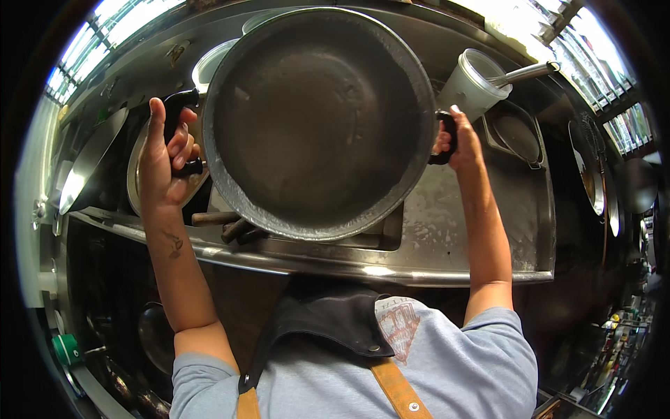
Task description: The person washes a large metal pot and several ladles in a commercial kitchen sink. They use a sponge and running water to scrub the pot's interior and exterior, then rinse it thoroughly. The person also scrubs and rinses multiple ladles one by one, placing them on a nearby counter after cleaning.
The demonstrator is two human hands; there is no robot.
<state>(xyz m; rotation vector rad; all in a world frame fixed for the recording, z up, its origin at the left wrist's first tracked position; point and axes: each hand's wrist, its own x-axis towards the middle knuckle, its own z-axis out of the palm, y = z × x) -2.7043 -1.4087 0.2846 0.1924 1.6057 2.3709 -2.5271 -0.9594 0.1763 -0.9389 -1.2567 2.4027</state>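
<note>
A large round dark metal pot (319,136) is held up over a stainless steel sink, its wide inside facing me. The inner wall is worn, with a pale wet-looking rim. My left hand (170,152) wraps around the black handle (180,98) on the pot's left, thumb pointing up. On the opposite side my right hand (463,139) grips the other black handle (446,139), fingers curled through the loop. Much of the sink basin (390,230) is hidden beneath the pot.
A translucent plastic tub (468,84) holding a whisk (526,73) stands behind my right hand. A metal container with a round piece (515,137) sits on the wet steel drainboard (434,220). Wooden handles (213,219) stick out under the pot. A wide pan (137,173) lies behind my left hand.
</note>
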